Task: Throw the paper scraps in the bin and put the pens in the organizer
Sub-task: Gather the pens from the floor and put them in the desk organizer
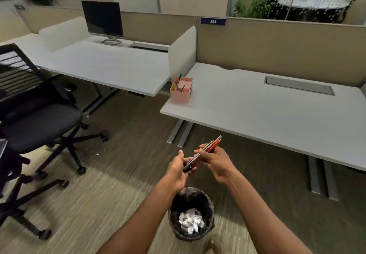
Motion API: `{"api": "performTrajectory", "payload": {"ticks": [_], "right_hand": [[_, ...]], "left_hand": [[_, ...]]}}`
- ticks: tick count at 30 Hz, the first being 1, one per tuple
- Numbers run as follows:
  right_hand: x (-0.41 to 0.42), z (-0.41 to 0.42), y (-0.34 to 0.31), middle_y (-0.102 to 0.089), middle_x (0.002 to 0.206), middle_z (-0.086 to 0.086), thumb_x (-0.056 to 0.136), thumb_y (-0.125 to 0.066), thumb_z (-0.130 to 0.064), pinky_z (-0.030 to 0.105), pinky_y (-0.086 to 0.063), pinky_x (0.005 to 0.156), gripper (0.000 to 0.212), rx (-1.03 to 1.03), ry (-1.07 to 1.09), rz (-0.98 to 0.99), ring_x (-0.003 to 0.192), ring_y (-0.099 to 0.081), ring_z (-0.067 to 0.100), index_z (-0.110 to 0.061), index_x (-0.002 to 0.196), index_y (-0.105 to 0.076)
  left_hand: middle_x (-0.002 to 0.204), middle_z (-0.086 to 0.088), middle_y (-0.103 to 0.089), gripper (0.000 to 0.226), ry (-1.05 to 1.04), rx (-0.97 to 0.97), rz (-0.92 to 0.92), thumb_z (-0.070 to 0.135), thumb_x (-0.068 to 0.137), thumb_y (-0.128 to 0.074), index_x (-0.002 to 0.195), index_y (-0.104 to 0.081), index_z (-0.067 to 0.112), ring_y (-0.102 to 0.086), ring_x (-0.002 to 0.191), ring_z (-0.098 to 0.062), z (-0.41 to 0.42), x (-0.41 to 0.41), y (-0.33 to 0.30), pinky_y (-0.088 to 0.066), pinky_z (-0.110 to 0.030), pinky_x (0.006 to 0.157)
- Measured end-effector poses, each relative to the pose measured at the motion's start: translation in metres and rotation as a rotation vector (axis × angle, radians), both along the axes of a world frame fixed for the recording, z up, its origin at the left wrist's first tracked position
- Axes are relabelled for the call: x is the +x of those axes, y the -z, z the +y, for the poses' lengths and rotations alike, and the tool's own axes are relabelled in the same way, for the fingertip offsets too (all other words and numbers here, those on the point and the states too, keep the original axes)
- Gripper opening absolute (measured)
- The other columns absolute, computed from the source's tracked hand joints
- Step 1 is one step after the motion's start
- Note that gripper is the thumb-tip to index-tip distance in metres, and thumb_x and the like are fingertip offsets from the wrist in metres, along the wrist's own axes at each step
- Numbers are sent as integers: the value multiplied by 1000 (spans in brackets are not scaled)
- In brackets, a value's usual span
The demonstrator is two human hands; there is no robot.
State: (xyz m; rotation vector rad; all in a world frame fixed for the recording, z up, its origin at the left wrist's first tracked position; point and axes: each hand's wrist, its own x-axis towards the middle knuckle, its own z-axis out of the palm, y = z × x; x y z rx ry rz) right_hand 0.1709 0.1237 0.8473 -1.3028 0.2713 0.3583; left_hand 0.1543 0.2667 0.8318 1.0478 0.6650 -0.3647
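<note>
The white desk (257,115) ahead carries only one task item, a pink desk organizer (181,91) standing at its near left corner, just beside the low divider panel. It already holds a few pens or markers, one with a green cap poking up, so its front compartment is partly filled. On the carpet below the hands sits a dark wire-mesh waste bin (191,214) with crumpled white paper scraps (191,222) lying at the bottom; judging by that, the paper half of the job looks done (no loose scraps show on the desk).

What remains is the bundle of pens and pencils (204,153), several of them red, held together above the bin. The left hand (179,171) has its grip closed around the lower, dark end of the bundle; the right hand (215,161) has its grip closed around the middle, with the tips pointing up and toward the desk.

To finish well, I would square the ends so the bundle sits even, pass it to one hand, and step to the desk corner. Lower the pens tip-down into a compartment with room, steadying the light organizer so it does not tip or slide off the edge. Keep the grip firm while over the bin, since a slipped pen would land among the scraps.
</note>
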Motion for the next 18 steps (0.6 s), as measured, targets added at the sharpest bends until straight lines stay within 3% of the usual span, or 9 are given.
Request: {"api": "performTrajectory", "payload": {"ticks": [5,10,18], "right_hand": [[72,11,1,-72,112,22,92,-71,-9,49,-61,90,26,-38,-33,-34,99,-76,32,-5,116,-63],[132,27,3,-73,111,13,93,-70,-11,27,-62,73,26,-93,-33,-22,95,-76,21,-7,118,-65],[232,68,20,-73,114,11,89,-74,-10,28,-62,76,28,-40,25,0,96,-77,20,-8,116,-68]], "left_hand": [[100,-20,-69,56,2,37,-29,43,109,-39,119,-63,-6,-64,79,-23,13,68,-8,-52,-34,74],[97,-21,-71,54,-22,32,-36,43,109,-39,105,-66,-4,-66,86,-27,32,130,-11,-53,-38,86],[94,-14,-71,45,168,132,-69,36,110,-39,101,-68,2,-63,83,-20,78,241,7,-52,-32,79]]}}
